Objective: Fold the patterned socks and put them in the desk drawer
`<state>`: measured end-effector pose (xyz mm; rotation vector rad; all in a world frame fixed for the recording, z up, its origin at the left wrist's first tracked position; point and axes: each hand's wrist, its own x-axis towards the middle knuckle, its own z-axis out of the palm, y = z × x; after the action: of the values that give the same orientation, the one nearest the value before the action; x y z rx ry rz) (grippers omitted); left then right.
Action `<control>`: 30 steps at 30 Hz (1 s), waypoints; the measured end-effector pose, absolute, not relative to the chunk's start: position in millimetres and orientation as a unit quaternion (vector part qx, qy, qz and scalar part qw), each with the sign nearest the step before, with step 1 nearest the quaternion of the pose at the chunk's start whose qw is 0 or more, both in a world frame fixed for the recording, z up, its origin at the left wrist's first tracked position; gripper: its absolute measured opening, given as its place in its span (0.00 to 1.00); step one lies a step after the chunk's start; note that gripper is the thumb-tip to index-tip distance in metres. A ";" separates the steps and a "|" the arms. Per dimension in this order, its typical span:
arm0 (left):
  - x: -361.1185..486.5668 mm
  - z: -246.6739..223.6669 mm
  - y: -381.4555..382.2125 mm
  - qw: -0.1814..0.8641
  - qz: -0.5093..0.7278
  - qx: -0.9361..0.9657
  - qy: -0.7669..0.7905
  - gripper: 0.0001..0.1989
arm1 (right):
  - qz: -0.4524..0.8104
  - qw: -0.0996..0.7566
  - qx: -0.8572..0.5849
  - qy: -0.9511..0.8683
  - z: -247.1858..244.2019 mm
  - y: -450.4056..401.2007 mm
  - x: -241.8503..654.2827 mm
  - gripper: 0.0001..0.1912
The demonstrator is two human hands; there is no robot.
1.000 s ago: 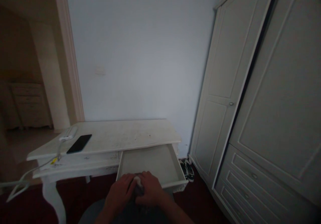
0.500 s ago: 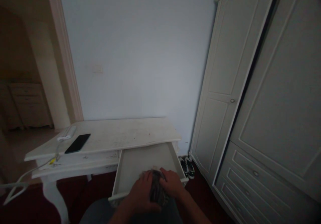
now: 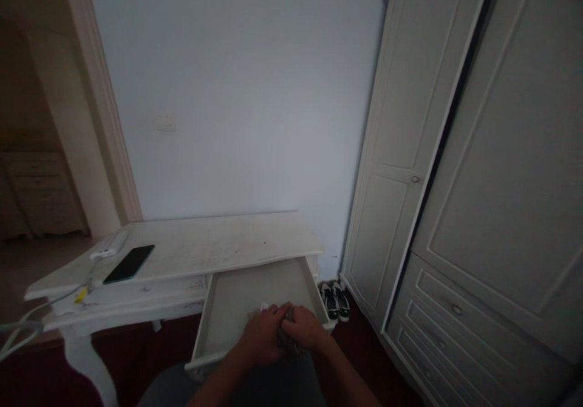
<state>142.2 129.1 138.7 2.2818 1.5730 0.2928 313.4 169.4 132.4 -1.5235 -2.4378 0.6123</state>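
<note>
Both hands are closed on a crumpled, dark mottled bundle [image 3: 286, 338] that looks like cloth; its exact kind is too dim to tell. My left hand [image 3: 264, 333] grips it from the left and my right hand [image 3: 306, 329] from the right, with the fingers almost meeting on top. Much of the bundle is hidden under them. A small pale bit of it shows past the left fingers. Below the hands and just beyond them is a pulled-out white drawer [image 3: 248, 288], its grey floor visible.
The drawer belongs to a worn white desk [image 3: 204, 237]. On its left end lie a black phone [image 3: 130, 263] and a white power strip [image 3: 109, 245] with a cable. Black-and-white shoes [image 3: 334, 300] stand on the dark red floor, beside a tall white wardrobe [image 3: 387, 212].
My hands have drawn closer together and squeezed the bundle smaller, so less of it shows. The whole view has shifted slightly, with the desk now a little further left.
</note>
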 end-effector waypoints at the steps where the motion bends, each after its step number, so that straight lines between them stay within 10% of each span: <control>1: 137.5 135.2 128.5 0.169 0.101 0.807 0.557 0.50 | 0.204 0.099 -0.521 -0.823 131.9 167.8 313.0 0.23; 13: 67.8 170.6 116.9 0.103 0.056 0.790 0.601 0.23 | 0.176 0.117 -0.472 -0.856 134.0 164.4 311.0 0.36; 23: -40.8 181.0 125.6 -0.054 0.104 0.609 0.785 0.28 | 0.037 -0.017 -0.411 -0.911 117.5 149.5 298.4 0.34; 30: -35.0 157.4 153.5 0.051 0.158 0.586 0.793 0.27 | 0.034 -0.010 -0.414 -0.910 120.4 146.8 296.0 0.36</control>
<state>-35.0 153.5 157.4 1.7839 2.4139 0.4806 296.0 146.8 120.4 -1.3086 -2.8769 0.1069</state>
